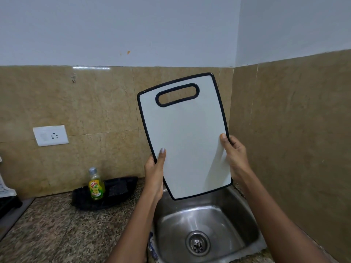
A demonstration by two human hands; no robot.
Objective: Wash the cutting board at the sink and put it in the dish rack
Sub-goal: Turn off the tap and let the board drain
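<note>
A white cutting board (187,133) with a black rim and an oval handle slot at its top is held upright in the air above the steel sink (224,221). It tilts slightly to the left. My left hand (154,173) grips its lower left edge, thumb on the front face. My right hand (234,154) grips its right edge, thumb on the front too. The board hides the back of the sink, and no tap shows. The sink's basin looks dry, with a round drain (198,243) at its bottom.
A yellow dish-soap bottle (96,186) stands in a black tray (117,192) on the speckled granite counter (57,230) left of the sink. A wall socket (50,135) sits on the tiled backsplash. Part of a dark object (7,204) shows at the far left edge.
</note>
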